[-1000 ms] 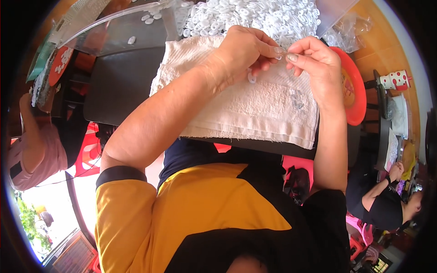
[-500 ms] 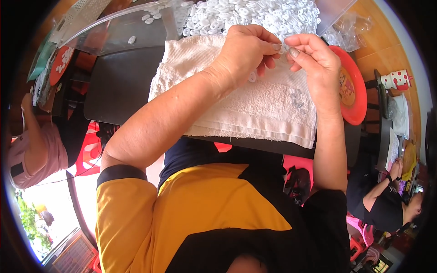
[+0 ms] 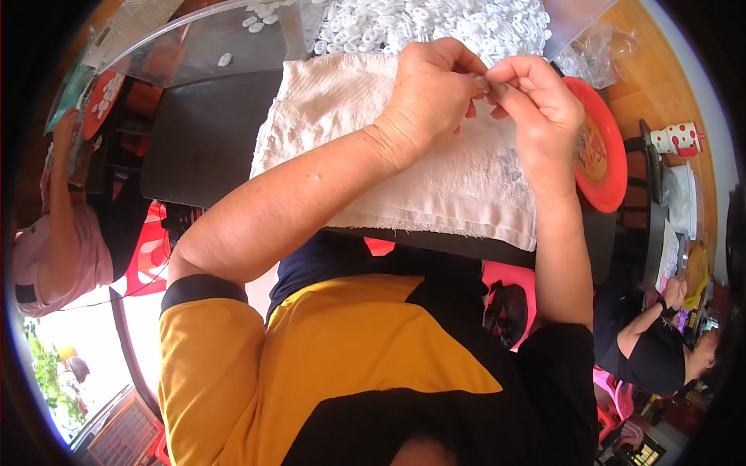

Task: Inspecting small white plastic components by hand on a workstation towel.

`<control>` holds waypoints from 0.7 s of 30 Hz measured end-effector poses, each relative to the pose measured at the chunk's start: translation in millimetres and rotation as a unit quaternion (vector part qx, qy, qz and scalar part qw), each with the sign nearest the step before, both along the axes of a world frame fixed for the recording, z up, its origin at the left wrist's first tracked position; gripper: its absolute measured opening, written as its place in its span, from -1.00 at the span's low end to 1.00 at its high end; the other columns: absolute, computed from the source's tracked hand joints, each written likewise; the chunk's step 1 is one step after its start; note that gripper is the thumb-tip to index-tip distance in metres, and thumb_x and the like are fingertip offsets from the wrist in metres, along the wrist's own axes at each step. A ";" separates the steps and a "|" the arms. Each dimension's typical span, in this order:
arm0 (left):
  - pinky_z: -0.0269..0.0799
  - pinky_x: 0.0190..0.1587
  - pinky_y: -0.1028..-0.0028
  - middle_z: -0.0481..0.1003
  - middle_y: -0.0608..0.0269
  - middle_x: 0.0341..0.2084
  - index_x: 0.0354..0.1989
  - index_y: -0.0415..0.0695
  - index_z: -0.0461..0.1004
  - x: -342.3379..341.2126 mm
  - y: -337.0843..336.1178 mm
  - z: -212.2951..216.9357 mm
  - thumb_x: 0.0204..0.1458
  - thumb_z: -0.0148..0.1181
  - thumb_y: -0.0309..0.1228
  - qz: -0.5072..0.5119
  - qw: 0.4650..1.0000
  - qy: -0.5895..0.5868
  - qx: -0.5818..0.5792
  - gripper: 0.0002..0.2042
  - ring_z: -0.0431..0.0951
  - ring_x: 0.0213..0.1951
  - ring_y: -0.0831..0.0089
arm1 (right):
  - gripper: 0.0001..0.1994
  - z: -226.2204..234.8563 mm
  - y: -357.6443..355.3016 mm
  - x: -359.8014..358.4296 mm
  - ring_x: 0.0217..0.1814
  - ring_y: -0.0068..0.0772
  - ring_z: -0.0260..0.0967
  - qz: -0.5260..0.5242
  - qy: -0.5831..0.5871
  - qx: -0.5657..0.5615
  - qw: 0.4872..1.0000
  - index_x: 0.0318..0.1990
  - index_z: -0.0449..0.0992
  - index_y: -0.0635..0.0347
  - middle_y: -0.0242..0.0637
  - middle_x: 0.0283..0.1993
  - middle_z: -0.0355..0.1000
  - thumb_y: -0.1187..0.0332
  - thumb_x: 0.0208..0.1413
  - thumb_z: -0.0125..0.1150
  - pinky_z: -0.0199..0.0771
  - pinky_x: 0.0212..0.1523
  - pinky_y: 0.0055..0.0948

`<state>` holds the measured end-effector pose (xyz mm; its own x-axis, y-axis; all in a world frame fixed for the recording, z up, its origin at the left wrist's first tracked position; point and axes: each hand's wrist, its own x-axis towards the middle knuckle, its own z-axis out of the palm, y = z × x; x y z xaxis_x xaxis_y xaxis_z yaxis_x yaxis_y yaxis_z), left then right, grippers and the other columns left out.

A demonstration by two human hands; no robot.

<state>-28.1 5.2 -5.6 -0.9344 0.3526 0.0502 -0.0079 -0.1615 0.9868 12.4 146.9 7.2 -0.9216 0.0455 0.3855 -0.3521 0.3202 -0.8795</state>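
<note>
**Pinching, tip to tip, above a pale towel [image 3: 423, 208]**

Holds left hand [image 3: 439, 87] and right hand [image 3: 542, 109] together over the far part of the towel, fingertips meeting. Presses thumb toward forefinger in each, in a close pinch; cannot tell what sits between, too small and too covered to make out. Keeps white oval pieces [image 3: 435, 27] heaped just beyond the hands, at the far side of the dark desk [image 3: 206, 140]. Leaves a few loose pieces [image 3: 256, 27] to the left of the heap, by a clear plastic panel [image 3: 171, 58]. Has a round red tray [image 3: 611, 182] just right of the right wrist, and a crumpled clear bag [image 3: 598, 58] near the heap's right side. Wears a yellow and black top [image 3: 350, 334]. Sits between a person in pink [image 3: 70, 252], far left, and a person in black [image 3: 657, 349], far right.
</note>
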 end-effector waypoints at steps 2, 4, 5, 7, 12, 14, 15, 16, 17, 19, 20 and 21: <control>0.31 -0.68 0.60 0.50 0.23 -0.58 -0.35 -0.34 0.48 1.7 -1.0 0.0 0.03 0.16 -0.58 0.006 1.000 0.001 0.009 -0.94 0.45 -0.61 0.61 | -0.90 -1.2 -1.5 -0.7 -0.38 -0.75 0.36 0.000 0.027 0.001 1.000 -0.27 0.52 0.23 -0.47 -0.43 0.48 0.59 0.10 0.10 0.36 -0.40 -0.70; 0.31 -0.68 0.60 0.50 0.23 -0.58 -0.35 -0.34 0.48 1.5 -2.2 1.0 0.04 0.15 -0.59 0.016 1.000 0.007 0.016 -0.94 0.45 -0.62 0.61 | -0.92 -3.3 -2.6 -3.3 -0.35 -0.74 0.37 0.007 0.030 -0.002 1.000 -0.26 0.52 0.22 -0.46 -0.38 0.49 0.56 0.14 0.11 0.37 -0.38 -0.70; 0.31 -0.68 0.60 0.50 0.22 -0.58 -0.35 -0.33 0.48 0.9 -0.8 0.3 0.03 0.15 -0.59 0.012 0.999 -0.013 0.030 -0.94 0.45 -0.63 0.60 | -0.92 -1.6 -2.4 -3.8 -0.35 -0.74 0.37 0.007 0.031 -0.001 0.999 -0.26 0.52 0.22 -0.46 -0.38 0.49 0.56 0.14 0.11 0.37 -0.38 -0.70; 0.31 -0.68 0.59 0.50 0.22 -0.58 -0.34 -0.33 0.48 0.0 -0.4 0.0 0.03 0.15 -0.59 0.009 0.998 -0.032 0.044 -0.94 0.44 -0.64 0.59 | -0.88 2.8 0.4 -4.6 -0.33 -0.63 0.38 -0.011 -0.023 0.012 1.000 -0.16 0.47 0.30 -0.39 -0.32 0.47 0.50 0.19 0.09 0.36 -0.31 -0.62; 0.32 -0.67 0.55 0.51 0.16 -0.57 -0.35 -0.34 0.47 -4.5 1.0 -3.2 0.02 0.17 -0.58 0.027 0.995 -0.071 0.063 -0.93 0.46 -0.63 0.54 | -0.87 2.3 12.4 -7.0 -0.32 -0.65 0.37 -0.060 0.000 0.069 0.996 -0.17 0.50 0.24 -0.44 -0.33 0.45 0.41 0.22 0.10 0.35 -0.28 -0.61; 0.33 -0.67 0.55 0.51 0.16 -0.56 -0.35 -0.34 0.47 -5.1 0.8 -4.6 0.02 0.17 -0.58 0.029 0.995 -0.072 0.062 -0.93 0.47 -0.62 0.54 | -0.87 2.0 13.7 -6.7 -0.33 -0.66 0.35 -0.072 0.023 0.110 0.991 -0.18 0.50 0.23 -0.47 -0.35 0.44 0.39 0.23 0.09 0.34 -0.29 -0.61; 0.33 -0.67 0.55 0.51 0.16 -0.56 -0.36 -0.34 0.47 -5.5 0.1 -4.7 0.02 0.17 -0.57 0.030 0.995 -0.073 0.060 -0.93 0.47 -0.62 0.53 | -0.87 3.2 12.7 -4.7 -0.35 -0.66 0.32 -0.068 0.030 0.159 0.984 -0.20 0.48 0.25 -0.47 -0.38 0.42 0.37 0.24 0.09 0.32 -0.31 -0.61; 0.33 -0.67 0.55 0.51 0.16 -0.56 -0.36 -0.34 0.47 -6.0 -0.5 -5.0 0.02 0.17 -0.57 0.031 0.995 -0.073 0.060 -0.93 0.47 -0.62 0.53 | -0.86 3.8 11.8 -3.9 -0.38 -0.66 0.29 -0.065 0.037 0.208 0.975 -0.22 0.47 0.26 -0.46 -0.42 0.40 0.36 0.24 0.09 0.30 -0.33 -0.61; 0.34 -0.68 0.54 0.49 0.17 -0.58 -0.36 -0.35 0.47 -5.6 -0.4 -4.2 0.01 0.14 -0.59 0.028 0.995 -0.070 0.064 -0.93 0.46 -0.63 0.53 | -0.86 3.9 11.0 -3.6 -0.38 -0.66 0.29 -0.065 0.037 0.208 0.975 -0.22 0.47 0.26 -0.46 -0.42 0.40 0.36 0.24 0.09 0.30 -0.33 -0.61; 0.35 -0.70 0.53 0.46 0.18 -0.59 -0.36 -0.36 0.46 -4.5 -0.1 -3.2 0.00 0.11 -0.60 0.024 0.995 -0.069 0.069 -0.93 0.45 -0.63 0.53 | -0.84 3.3 8.8 -3.5 -0.44 -0.66 0.23 -0.073 0.036 0.268 0.960 -0.27 0.43 0.28 -0.45 -0.50 0.35 0.35 0.24 0.08 0.27 -0.40 -0.59; 0.36 -0.70 0.53 0.47 0.18 -0.59 -0.37 -0.36 0.47 -3.7 -0.2 -2.0 -0.01 0.12 -0.60 0.024 0.996 -0.064 0.063 -0.93 0.45 -0.63 0.53 | -0.84 2.0 9.1 -4.2 -0.44 -0.66 0.23 -0.073 0.035 0.268 0.960 -0.27 0.43 0.28 -0.45 -0.50 0.35 0.35 0.24 0.08 0.27 -0.40 -0.59; 0.36 -0.69 0.54 0.47 0.18 -0.59 -0.38 -0.35 0.47 -3.3 -0.2 -1.7 -0.01 0.13 -0.59 0.023 0.996 -0.058 0.057 -0.93 0.46 -0.63 0.53 | -0.84 -0.1 9.6 -5.5 -0.47 -0.66 0.22 -0.070 0.021 0.252 0.965 -0.29 0.42 0.28 -0.44 -0.52 0.33 0.35 0.24 0.08 0.26 -0.43 -0.59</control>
